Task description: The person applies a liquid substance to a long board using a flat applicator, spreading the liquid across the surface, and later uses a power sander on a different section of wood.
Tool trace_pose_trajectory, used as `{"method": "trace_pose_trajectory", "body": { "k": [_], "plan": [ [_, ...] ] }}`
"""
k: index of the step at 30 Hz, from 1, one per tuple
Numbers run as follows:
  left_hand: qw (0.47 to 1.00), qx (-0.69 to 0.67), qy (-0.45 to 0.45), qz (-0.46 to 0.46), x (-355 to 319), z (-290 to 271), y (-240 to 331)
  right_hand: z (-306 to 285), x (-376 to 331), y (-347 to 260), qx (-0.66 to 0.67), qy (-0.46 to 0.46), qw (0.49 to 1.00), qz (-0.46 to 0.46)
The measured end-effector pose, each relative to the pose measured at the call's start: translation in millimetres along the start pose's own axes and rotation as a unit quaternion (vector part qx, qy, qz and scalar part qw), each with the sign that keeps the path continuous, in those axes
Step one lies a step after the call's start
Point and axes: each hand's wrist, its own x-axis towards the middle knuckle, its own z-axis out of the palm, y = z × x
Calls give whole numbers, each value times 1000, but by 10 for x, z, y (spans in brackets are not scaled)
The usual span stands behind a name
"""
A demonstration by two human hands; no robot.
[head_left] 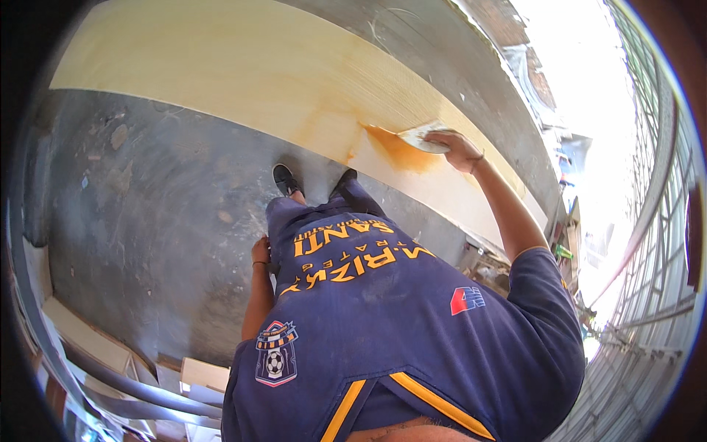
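Observation:
My right hand [458,149] reaches out to a long pale wood panel [243,70] lying on the floor and is shut on a flat pale spreader [421,137]. The spreader's edge rests in an orange-brown wet patch [398,151] smeared on the panel. My left hand [259,251] presses against my left thigh beside my dark blue shorts; its fingers are hidden behind the leg. My two black shoes [286,179] stand on the floor right at the panel's near edge.
Grey, stained concrete floor [147,221] spreads to the left. Pale boards and offcuts [202,373] lie at the lower left beside curved metal tubes. A metal grille [648,295] runs along the right, with clutter [560,250] past the panel's end.

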Motion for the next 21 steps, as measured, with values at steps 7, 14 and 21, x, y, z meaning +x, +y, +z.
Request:
{"method": "trace_pose_trajectory", "body": {
  "k": [7,14,21],
  "plan": [
    [998,31,-17,55,270,-64,281,229,105,-616,-18,53,981,185],
    [971,-189,-70,-128,380,-52,282,532,284,-1969,-109,20,989,-99],
    [958,-215,-70,-177,509,68,196,207,12,-920,-47,59,996,37]
  ]
}}
